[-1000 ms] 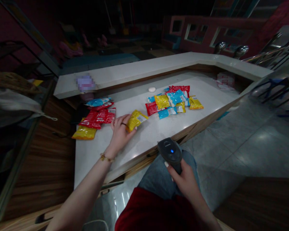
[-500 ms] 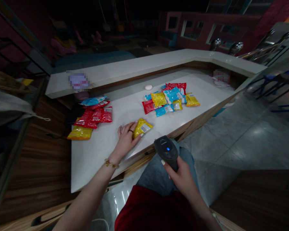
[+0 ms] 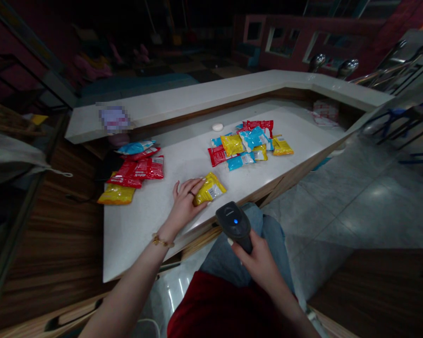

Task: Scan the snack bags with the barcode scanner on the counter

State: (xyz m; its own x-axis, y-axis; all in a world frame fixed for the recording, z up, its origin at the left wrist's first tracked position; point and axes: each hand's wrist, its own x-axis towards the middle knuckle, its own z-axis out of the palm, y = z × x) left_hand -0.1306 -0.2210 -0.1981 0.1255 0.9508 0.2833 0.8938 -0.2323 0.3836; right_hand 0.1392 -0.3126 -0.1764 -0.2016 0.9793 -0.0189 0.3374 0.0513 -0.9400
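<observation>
A yellow packet (image 3: 211,188) with a barcode facing up lies on the white counter (image 3: 141,234), near its front edge. My left hand (image 3: 188,199) grips its left side between thumb and fingers. In my right hand (image 3: 257,256) is a dark handheld scanner (image 3: 233,220) with a blue light on top, its head just right of and below the packet. A pile of red, blue and yellow packets (image 3: 254,139) lies further back to the right. At the left end of the counter is another stack of packets (image 3: 137,172).
A small white oval object (image 3: 217,127) lies behind the right pile. A raised white ledge (image 3: 197,99) runs along the counter's back. A white bag (image 3: 14,152) hangs at the far left; chrome railings (image 3: 377,75) stand at the right.
The scanner in my right hand has moved left, closer to the yellow packet. The packet has shifted and turned slightly under my left hand.
</observation>
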